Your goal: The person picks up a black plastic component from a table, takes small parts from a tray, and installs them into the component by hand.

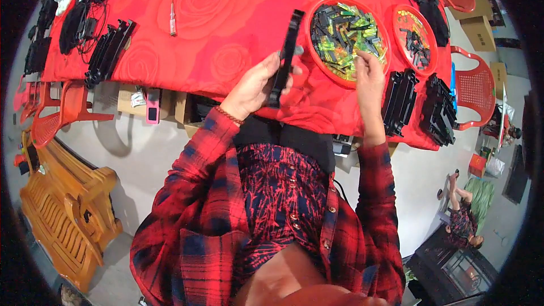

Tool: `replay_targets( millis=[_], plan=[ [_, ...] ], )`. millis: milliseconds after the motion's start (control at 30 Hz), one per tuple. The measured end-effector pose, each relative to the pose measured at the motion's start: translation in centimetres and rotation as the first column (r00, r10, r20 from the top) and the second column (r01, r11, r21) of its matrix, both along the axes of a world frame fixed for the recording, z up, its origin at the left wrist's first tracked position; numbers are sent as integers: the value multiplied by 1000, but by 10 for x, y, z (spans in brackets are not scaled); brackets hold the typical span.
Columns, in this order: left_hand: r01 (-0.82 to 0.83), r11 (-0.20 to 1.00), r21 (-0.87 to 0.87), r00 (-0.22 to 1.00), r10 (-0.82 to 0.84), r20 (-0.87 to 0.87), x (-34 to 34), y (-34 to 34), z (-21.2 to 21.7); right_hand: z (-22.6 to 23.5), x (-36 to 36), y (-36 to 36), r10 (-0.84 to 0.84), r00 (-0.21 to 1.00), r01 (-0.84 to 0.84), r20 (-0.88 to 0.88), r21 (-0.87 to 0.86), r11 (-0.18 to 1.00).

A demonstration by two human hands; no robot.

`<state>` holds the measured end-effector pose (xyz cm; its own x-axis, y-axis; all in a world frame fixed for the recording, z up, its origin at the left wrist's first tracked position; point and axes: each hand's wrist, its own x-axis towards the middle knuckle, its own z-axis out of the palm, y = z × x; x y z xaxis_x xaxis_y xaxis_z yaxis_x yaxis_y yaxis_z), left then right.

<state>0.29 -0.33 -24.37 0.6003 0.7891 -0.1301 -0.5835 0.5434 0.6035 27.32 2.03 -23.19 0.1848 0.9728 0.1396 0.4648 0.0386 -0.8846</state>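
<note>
My left hand is closed around a long, narrow black plastic part, held tilted above the near edge of the red-covered table. My right hand reaches over the near right rim of a round red basin. Its fingers are bent together above the pieces; whatever they pinch is too small to make out. Many small black and translucent yellow-green plastic pieces fill this basin. Just right of it, a smaller red basin holds black pieces and orange-yellow ones.
Stacks of long black parts lie near my right hand, at the right corner and at the left. A screwdriver lies on the red tablecloth. Red chairs and a wooden bench stand around. Another person sits far right.
</note>
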Motion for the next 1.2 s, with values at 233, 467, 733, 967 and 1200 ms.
replay_targets(
  millis=[233, 467, 733, 967, 1200],
  plan=[
    [-99, 970, -223, 957, 154, 245, 22, 27, -33, -2, -35, 29, 144, 772, -363, 620, 243, 900],
    [-34, 974, -225, 925, 116, 363, 21, 28, -45, -8, -32, 36, 157, 580, -405, 799, 117, 907],
    [-103, 971, -214, 937, 167, 306, 25, 24, -39, -1, -27, 41, 154, 664, -331, 732, 104, 938],
    [-144, 973, -179, 945, 189, 269, 26, 19, -33, 21, -61, 31, 310, 951, -308, -3, 104, 946],
    [-159, 975, -155, 927, 202, 316, 29, 18, -36, 29, -95, 21, 290, 925, -284, -246, 60, 957]
  ],
)
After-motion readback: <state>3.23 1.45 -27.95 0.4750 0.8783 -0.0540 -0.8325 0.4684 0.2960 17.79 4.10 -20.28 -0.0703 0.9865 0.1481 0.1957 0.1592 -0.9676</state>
